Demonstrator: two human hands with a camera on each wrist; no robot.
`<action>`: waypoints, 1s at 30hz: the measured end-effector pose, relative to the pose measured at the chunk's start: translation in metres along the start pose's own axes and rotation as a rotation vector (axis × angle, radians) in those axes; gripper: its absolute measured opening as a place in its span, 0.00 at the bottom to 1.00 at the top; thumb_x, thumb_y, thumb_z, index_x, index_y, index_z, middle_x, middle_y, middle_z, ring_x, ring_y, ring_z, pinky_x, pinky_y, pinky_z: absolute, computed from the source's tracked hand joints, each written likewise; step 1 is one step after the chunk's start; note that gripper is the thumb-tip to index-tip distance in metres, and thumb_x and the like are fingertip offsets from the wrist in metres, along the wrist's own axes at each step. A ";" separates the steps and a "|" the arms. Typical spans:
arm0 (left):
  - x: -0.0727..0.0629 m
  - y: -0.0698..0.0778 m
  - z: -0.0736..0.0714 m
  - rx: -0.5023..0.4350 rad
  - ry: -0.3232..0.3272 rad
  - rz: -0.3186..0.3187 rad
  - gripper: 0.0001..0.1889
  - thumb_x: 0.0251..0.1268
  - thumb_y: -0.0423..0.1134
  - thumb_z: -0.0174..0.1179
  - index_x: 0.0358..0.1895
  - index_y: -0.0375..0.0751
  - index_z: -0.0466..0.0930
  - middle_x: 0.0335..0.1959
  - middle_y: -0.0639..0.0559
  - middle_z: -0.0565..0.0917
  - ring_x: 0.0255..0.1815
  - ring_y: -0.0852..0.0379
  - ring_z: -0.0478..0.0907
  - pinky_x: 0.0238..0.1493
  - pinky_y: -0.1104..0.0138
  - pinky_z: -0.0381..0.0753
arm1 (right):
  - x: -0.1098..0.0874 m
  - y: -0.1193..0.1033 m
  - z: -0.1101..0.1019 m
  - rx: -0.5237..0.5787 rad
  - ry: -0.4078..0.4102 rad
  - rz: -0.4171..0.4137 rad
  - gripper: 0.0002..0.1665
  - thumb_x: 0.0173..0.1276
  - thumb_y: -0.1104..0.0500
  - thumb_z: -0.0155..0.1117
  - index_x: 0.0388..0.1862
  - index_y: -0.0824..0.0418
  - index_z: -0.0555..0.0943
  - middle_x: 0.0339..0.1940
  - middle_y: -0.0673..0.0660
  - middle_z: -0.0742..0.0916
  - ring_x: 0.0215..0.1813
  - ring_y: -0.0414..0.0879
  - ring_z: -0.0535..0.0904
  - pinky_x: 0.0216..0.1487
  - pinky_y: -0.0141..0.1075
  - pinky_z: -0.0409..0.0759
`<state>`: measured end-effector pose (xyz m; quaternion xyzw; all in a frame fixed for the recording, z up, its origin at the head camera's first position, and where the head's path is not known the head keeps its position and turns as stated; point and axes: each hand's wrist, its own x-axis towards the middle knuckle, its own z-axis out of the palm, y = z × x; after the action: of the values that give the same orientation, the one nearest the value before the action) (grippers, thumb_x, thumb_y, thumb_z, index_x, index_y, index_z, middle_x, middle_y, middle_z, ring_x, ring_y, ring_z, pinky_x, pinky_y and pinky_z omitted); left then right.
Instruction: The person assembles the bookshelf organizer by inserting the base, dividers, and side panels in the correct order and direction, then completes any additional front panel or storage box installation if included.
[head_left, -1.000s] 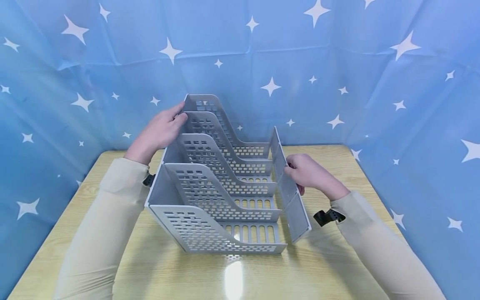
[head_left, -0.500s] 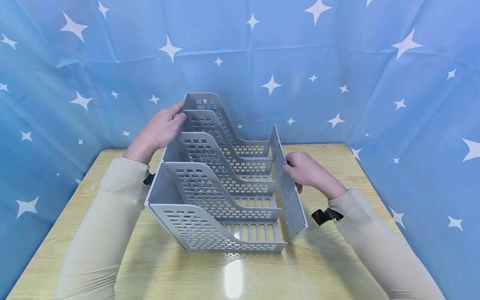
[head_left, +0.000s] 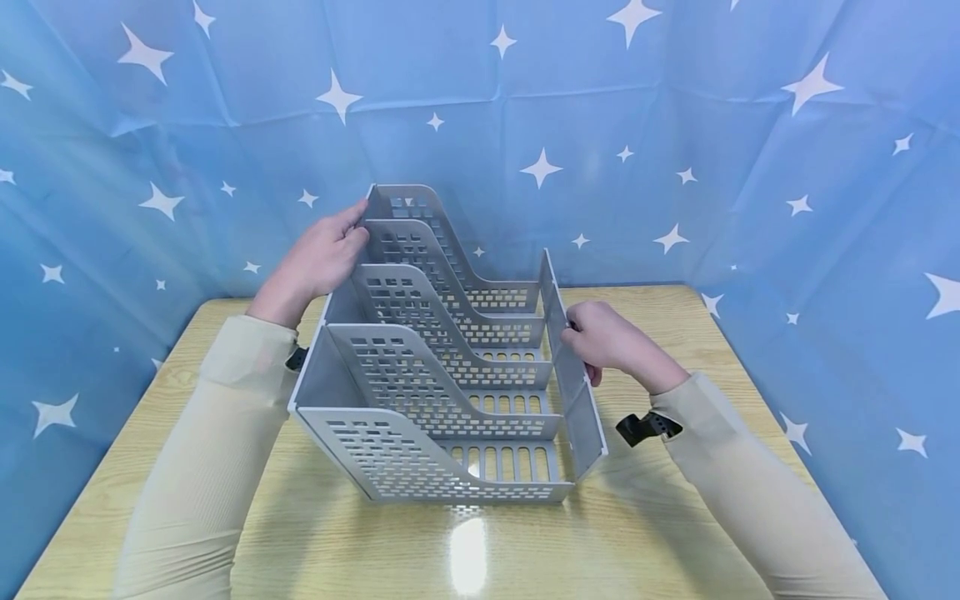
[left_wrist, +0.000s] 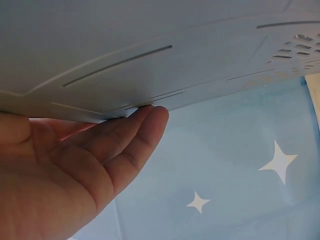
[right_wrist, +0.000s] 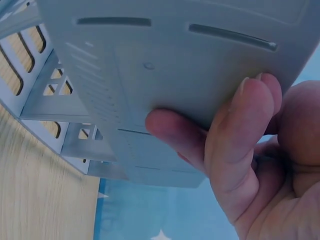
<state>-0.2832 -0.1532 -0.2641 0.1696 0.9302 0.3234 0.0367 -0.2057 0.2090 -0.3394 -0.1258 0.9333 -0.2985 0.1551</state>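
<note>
A grey plastic file organizer (head_left: 450,458) stands on the table, its tall back panel to the left and perforated dividers sloping down to the right. My left hand (head_left: 318,258) holds the top edge of that back panel near the far end; in the left wrist view its fingers (left_wrist: 145,132) lie along the panel's slotted outer face. On the right, a long slotted front panel (head_left: 581,408) stands on edge across the low divider ends. My right hand (head_left: 603,337) pinches its upper edge, with fingers (right_wrist: 245,120) against the outer face. The panel's near end tilts outward, past the nearest divider.
The wooden table (head_left: 375,558) carries the organizer, with table surface showing in front and on both sides. A blue curtain (head_left: 480,83) with white stars hangs behind and at both sides. Black wrist straps (head_left: 648,427) show at the sleeves.
My right hand has moved slightly left with the front panel, and the gap between panel and near divider ends has narrowed. My left hand has stayed on the back panel.
</note>
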 end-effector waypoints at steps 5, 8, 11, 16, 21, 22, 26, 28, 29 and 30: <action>0.000 0.000 0.000 -0.006 0.011 0.002 0.31 0.81 0.40 0.34 0.83 0.36 0.49 0.83 0.41 0.53 0.84 0.42 0.48 0.84 0.51 0.47 | 0.001 0.000 0.002 0.002 -0.013 0.017 0.16 0.79 0.68 0.44 0.29 0.67 0.74 0.12 0.60 0.80 0.11 0.46 0.78 0.20 0.41 0.84; 0.000 0.000 0.000 -0.005 0.010 -0.001 0.31 0.81 0.40 0.34 0.83 0.36 0.49 0.84 0.41 0.53 0.84 0.42 0.48 0.84 0.51 0.47 | 0.002 -0.001 0.005 0.000 -0.031 0.024 0.16 0.80 0.68 0.44 0.30 0.68 0.73 0.13 0.60 0.80 0.12 0.46 0.79 0.21 0.41 0.84; 0.000 0.000 0.001 -0.008 0.009 -0.003 0.31 0.81 0.40 0.34 0.83 0.37 0.49 0.84 0.42 0.53 0.84 0.42 0.48 0.84 0.52 0.47 | 0.001 -0.001 0.009 -0.006 -0.037 0.029 0.16 0.82 0.68 0.43 0.30 0.67 0.72 0.13 0.60 0.80 0.12 0.47 0.79 0.24 0.43 0.85; 0.001 0.000 0.001 -0.009 0.008 -0.005 0.31 0.81 0.40 0.34 0.83 0.37 0.49 0.84 0.42 0.52 0.84 0.43 0.48 0.84 0.51 0.47 | -0.001 -0.002 0.013 -0.017 -0.017 0.027 0.17 0.81 0.68 0.43 0.29 0.66 0.72 0.13 0.59 0.80 0.12 0.47 0.79 0.25 0.41 0.84; 0.002 0.000 0.002 -0.007 0.000 0.003 0.31 0.82 0.41 0.34 0.83 0.37 0.48 0.84 0.42 0.52 0.84 0.42 0.48 0.84 0.51 0.47 | -0.003 -0.002 0.017 -0.011 0.005 0.029 0.17 0.81 0.68 0.44 0.28 0.65 0.71 0.12 0.59 0.80 0.12 0.47 0.79 0.24 0.40 0.84; 0.002 0.000 0.002 -0.009 -0.003 0.003 0.31 0.82 0.41 0.34 0.83 0.37 0.48 0.84 0.42 0.52 0.84 0.42 0.47 0.84 0.51 0.47 | -0.003 -0.002 0.018 -0.009 0.012 0.032 0.17 0.81 0.68 0.44 0.27 0.65 0.71 0.13 0.59 0.80 0.12 0.47 0.79 0.23 0.40 0.83; 0.002 0.000 0.001 -0.021 -0.011 -0.002 0.31 0.82 0.41 0.33 0.83 0.37 0.47 0.84 0.43 0.51 0.85 0.43 0.46 0.84 0.52 0.46 | -0.003 -0.003 0.023 -0.023 0.049 0.049 0.17 0.81 0.68 0.43 0.28 0.65 0.71 0.17 0.60 0.80 0.13 0.47 0.79 0.24 0.39 0.83; 0.003 0.000 0.001 -0.023 -0.009 -0.006 0.31 0.82 0.41 0.33 0.84 0.38 0.47 0.84 0.43 0.51 0.85 0.43 0.46 0.84 0.52 0.46 | -0.003 -0.004 0.026 -0.043 0.074 0.063 0.17 0.81 0.68 0.42 0.29 0.65 0.72 0.19 0.61 0.79 0.13 0.47 0.79 0.24 0.38 0.84; 0.003 -0.001 0.001 -0.022 -0.008 -0.007 0.31 0.82 0.41 0.33 0.84 0.38 0.48 0.84 0.43 0.51 0.85 0.43 0.46 0.84 0.52 0.46 | -0.002 -0.004 0.027 -0.049 0.085 0.068 0.16 0.81 0.68 0.42 0.30 0.65 0.72 0.19 0.61 0.79 0.13 0.47 0.79 0.24 0.38 0.84; 0.003 -0.001 0.000 -0.021 -0.005 -0.007 0.31 0.82 0.40 0.33 0.84 0.38 0.48 0.84 0.43 0.51 0.85 0.43 0.47 0.84 0.52 0.46 | -0.002 -0.004 0.029 -0.057 0.097 0.073 0.16 0.80 0.68 0.41 0.31 0.66 0.72 0.19 0.61 0.79 0.13 0.47 0.79 0.24 0.38 0.84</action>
<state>-0.2863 -0.1523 -0.2647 0.1668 0.9272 0.3326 0.0421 -0.1923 0.1914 -0.3587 -0.0813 0.9518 -0.2717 0.1171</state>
